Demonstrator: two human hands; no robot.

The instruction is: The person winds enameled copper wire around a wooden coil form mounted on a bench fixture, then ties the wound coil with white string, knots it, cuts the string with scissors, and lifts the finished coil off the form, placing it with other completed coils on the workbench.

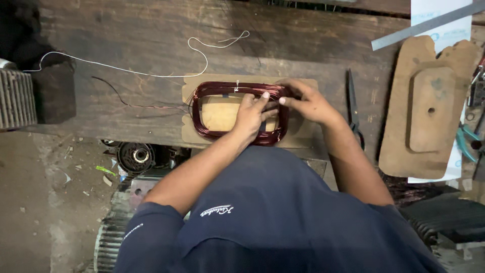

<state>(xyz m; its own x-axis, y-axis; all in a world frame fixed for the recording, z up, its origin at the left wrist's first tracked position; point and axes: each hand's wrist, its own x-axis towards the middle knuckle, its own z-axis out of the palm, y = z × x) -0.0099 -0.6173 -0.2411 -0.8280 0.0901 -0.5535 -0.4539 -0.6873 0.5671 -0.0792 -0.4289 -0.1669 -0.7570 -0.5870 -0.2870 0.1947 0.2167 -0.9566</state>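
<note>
We see a dark worn wooden bench [126, 30] bearing a white string [151, 75], scissors [352, 103], two wooden formers [427, 108], and a copper wire coil [212, 91] atop one former.

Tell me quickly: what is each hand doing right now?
Left hand: fingers pressed on the wire coil, not gripping it.
Right hand: pinching the coil's right side.

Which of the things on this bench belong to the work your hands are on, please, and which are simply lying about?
In hand:
- left hand and right hand, both on the copper wire coil
- wooden form under the coil
- white string running toward the coil

Lying about:
- scissors
- second wooden form
- metal ruler
- dark block
</note>
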